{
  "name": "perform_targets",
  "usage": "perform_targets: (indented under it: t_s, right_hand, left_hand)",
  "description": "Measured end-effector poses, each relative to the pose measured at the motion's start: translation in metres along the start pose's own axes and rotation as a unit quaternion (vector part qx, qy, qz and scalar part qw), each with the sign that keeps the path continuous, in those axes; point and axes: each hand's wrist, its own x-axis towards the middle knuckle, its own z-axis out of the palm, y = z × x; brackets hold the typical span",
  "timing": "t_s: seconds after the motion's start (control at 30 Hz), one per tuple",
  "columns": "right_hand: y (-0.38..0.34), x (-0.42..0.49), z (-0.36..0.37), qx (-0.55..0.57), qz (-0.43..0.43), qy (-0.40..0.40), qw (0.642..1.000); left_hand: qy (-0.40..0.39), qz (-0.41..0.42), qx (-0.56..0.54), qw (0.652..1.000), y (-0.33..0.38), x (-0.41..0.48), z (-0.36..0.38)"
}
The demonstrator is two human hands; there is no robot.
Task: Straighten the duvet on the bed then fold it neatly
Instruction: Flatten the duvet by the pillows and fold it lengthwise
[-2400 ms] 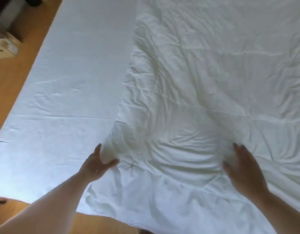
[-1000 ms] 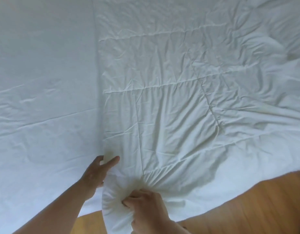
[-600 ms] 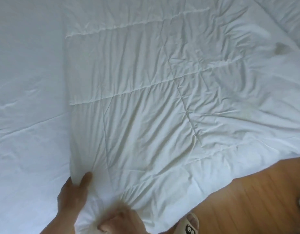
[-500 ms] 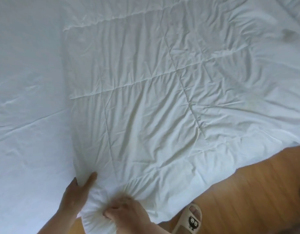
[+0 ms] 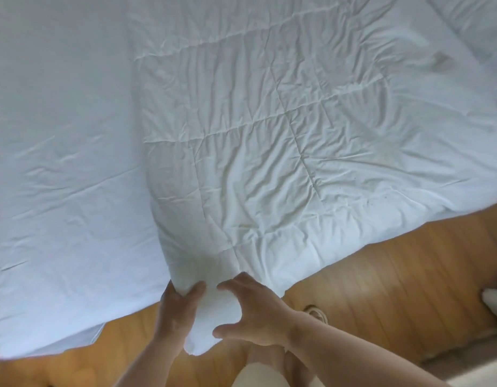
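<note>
The duvet (image 5: 269,163) lies spread over the right part of the bed (image 5: 7,317). Its near edge hangs off the mattress over the floor (image 5: 395,289), and its left edge runs straight up the middle of the bed. My left hand (image 5: 177,311) grips the near corner (image 5: 213,317) of the duvet. The thumb presses on top of the cloth, the fingers are tucked out of sight beneath, and the corner droops below my wrist. My right hand (image 5: 255,317) is spread wide just to the right of that corner. Fingers and thumb form a loose C against its side and nothing is clasped in it. I cannot tell whether the fingertips quite touch the fabric.

To the left, the fitted sheet (image 5: 60,163) lies bare, bluish white and thin, with a few long shallow creases. Below the bed the floor is warm brown wooden boards with a soft sheen. A pale slipper (image 5: 315,314) peeps out past my right forearm, and my leg (image 5: 255,375) in light trousers fills the bottom edge. Something white (image 5: 495,300) sits on the boards at the far right, too cropped to name.

The duvet is white, puffy and quilted into large squares by stitched seams. It is finely wrinkled all over, with folds fanning out from the gathered corner.
</note>
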Motion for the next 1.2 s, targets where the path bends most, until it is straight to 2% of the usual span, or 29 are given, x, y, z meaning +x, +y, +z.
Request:
perform_targets:
  t_s: [0.07, 0.17, 0.3, 0.4, 0.5, 0.57, 0.6, 0.63, 0.67, 0.73, 0.8, 0.83, 1.0, 1.07, 1.2]
  right_hand:
    - [-0.028, -0.031, 0.003, 0.042, 0.019, 0.018, 0.999]
    - [-0.05, -0.066, -0.004, 0.108, 0.088, 0.124, 0.983]
    - [-0.053, -0.098, -0.036, 0.08, 0.136, 0.263, 0.952]
    - [-0.04, -0.127, -0.078, 0.067, 0.154, 0.289, 0.943]
    - [-0.013, -0.161, -0.129, 0.09, 0.141, 0.314, 0.935]
    - [0.006, -0.181, -0.161, 0.111, 0.132, 0.331, 0.928]
    - [0.014, -0.189, -0.176, 0.124, 0.127, 0.337, 0.925]
    - [0.022, -0.197, -0.191, 0.137, 0.123, 0.342, 0.922]
    - [0.028, -0.204, -0.205, 0.151, 0.124, 0.346, 0.918]
    - [0.042, -0.217, -0.229, 0.182, 0.13, 0.349, 0.91]
    - [0.057, -0.225, -0.244, 0.212, 0.139, 0.347, 0.903]
    - [0.066, -0.228, -0.248, 0.224, 0.142, 0.348, 0.899]
    - [0.101, -0.229, -0.26, 0.239, 0.163, 0.326, 0.9]
    - [0.122, -0.227, -0.262, 0.254, 0.168, 0.329, 0.894]
    - [0.18, -0.236, -0.271, 0.339, 0.151, 0.333, 0.867]
  left_hand:
    - [0.005, 0.04, 0.046, 0.998, 0.03, -0.028, 0.006]
    - [-0.009, 0.06, 0.102, 0.993, 0.08, -0.064, 0.021]
    - [-0.044, 0.103, 0.192, 0.975, 0.153, -0.108, 0.051]
    - [-0.084, 0.136, 0.244, 0.956, 0.203, -0.136, 0.073]
    - [-0.181, 0.125, 0.218, 0.951, 0.254, -0.153, 0.084]
    - [-0.201, 0.175, 0.25, 0.931, 0.289, -0.148, 0.084]
    - [-0.19, 0.233, 0.294, 0.907, 0.306, -0.14, 0.084]
    - [-0.165, 0.306, 0.351, 0.869, 0.323, -0.127, 0.085]
    - [-0.132, 0.387, 0.409, 0.816, 0.34, -0.113, 0.086]
    - [-0.064, 0.531, 0.491, 0.687, 0.38, -0.082, 0.092]
    - [-0.029, 0.617, 0.552, 0.56, 0.424, -0.044, 0.106]
    - [-0.029, 0.634, 0.579, 0.511, 0.446, -0.026, 0.115]
    - [-0.127, 0.504, 0.756, 0.398, 0.526, 0.007, 0.174]
    - [-0.169, 0.453, 0.789, 0.379, 0.543, 0.006, 0.201]
    - [-0.25, 0.413, 0.808, 0.337, 0.58, -0.023, 0.265]
